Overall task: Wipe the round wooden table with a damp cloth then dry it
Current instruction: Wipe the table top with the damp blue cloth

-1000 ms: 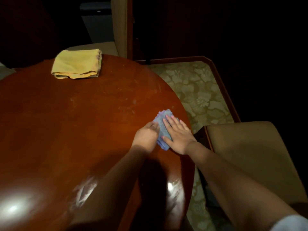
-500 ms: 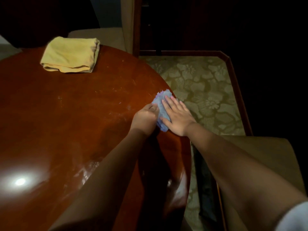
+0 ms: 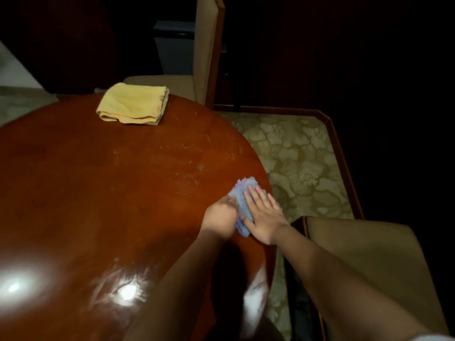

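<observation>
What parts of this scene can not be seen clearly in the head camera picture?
- Blue cloth: mostly covered by the right hand; whether it is damp cannot be told.
- Left hand: its fingertips are curled at the cloth edge, so the grip is unclear.
- Round table: left and near parts are cut off by the frame edges, and glare hides some surface.
- Yellow cloth: folded, so the inside is hidden.

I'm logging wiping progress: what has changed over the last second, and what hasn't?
Little changed. The right hand stays flat on the blue cloth near the table edge, the left hand still holding its side. Any shift looks like head motion. The yellow towel stays folded at the far edge.
</observation>
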Available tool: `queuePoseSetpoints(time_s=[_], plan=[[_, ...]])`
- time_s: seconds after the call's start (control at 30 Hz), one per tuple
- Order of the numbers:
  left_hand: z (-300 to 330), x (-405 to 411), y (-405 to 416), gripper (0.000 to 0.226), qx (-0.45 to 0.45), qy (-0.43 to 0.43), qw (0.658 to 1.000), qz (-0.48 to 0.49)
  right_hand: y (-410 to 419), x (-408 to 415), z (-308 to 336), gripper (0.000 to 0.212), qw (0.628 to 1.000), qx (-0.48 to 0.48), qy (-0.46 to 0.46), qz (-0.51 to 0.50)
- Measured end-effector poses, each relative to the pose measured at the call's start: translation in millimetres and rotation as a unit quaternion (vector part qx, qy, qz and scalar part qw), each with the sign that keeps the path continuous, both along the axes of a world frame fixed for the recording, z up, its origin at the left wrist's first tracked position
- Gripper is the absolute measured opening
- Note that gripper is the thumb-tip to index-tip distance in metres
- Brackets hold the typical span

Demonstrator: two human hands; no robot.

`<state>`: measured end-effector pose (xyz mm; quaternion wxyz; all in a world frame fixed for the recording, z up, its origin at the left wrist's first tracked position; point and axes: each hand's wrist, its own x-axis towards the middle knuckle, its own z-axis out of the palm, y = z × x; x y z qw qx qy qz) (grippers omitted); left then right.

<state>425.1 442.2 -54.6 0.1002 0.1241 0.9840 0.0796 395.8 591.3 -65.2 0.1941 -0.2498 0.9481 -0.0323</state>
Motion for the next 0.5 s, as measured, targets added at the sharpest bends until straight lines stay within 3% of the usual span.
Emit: queuePoseSetpoints(time_s=[0.2,0.27,0.37,0.5], plan=[[-4.2,-16.0,-8.9,0.042,-0.007,0.020,1.000,0.003,-3.5,-18.9,-3.8,0.092,1.000,-0.006,0.006,0.023],[-13.1,-32.3,-16.2,0.040,-0.013,0.077,0.997,-0.014,-10.1,-40.2,-5.3,0.088,0.999,-0.012,0.007,0.031],[-0.2,-60.6,-23.3,0.029,-0.052,0.029,0.998,-0.027,-24.7,-76.7,-8.5,0.082,0.999,-0.017,0.014,0.046],[5.1,-99.3,-35.7,0.057,-0.041,0.016,0.998,0.052,-42.3,-123.7,-8.5,0.071,0.997,-0.007,0.022,0.074]])
